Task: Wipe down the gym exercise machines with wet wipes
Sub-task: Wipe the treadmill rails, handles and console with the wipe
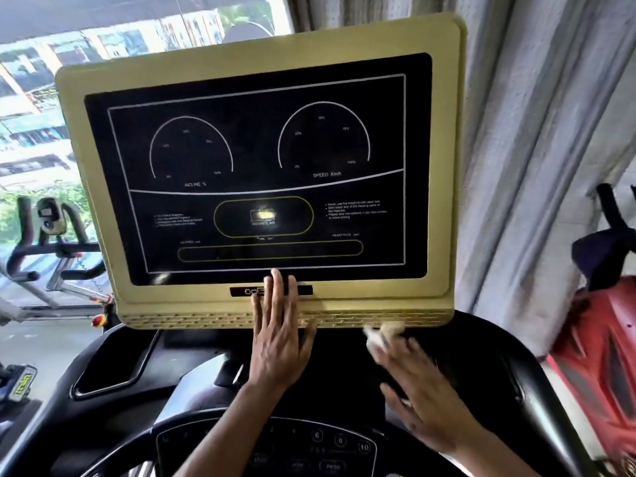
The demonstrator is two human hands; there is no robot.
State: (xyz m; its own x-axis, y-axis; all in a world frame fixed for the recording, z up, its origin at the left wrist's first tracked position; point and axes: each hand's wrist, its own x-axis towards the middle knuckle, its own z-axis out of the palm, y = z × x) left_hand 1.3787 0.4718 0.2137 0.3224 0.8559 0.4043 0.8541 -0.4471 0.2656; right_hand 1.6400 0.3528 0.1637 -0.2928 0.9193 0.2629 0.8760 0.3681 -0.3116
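Left hand (278,333) flat on matte gold console (444,166), right hand (416,383) pinching crumpled wipe (377,333)

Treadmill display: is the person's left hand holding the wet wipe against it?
No. The left hand lies flat and bare on the display's gold frame; the wet wipe is at the right hand.

A pale curtain (537,139) hangs at three o'clock, running from the top edge downward. A window (38,108) fills ten o'clock, with blurred buildings and greenery beyond the glass. A red and black object (599,346) sits at four o'clock, partly cut off by the frame edge; what it is cannot be told.
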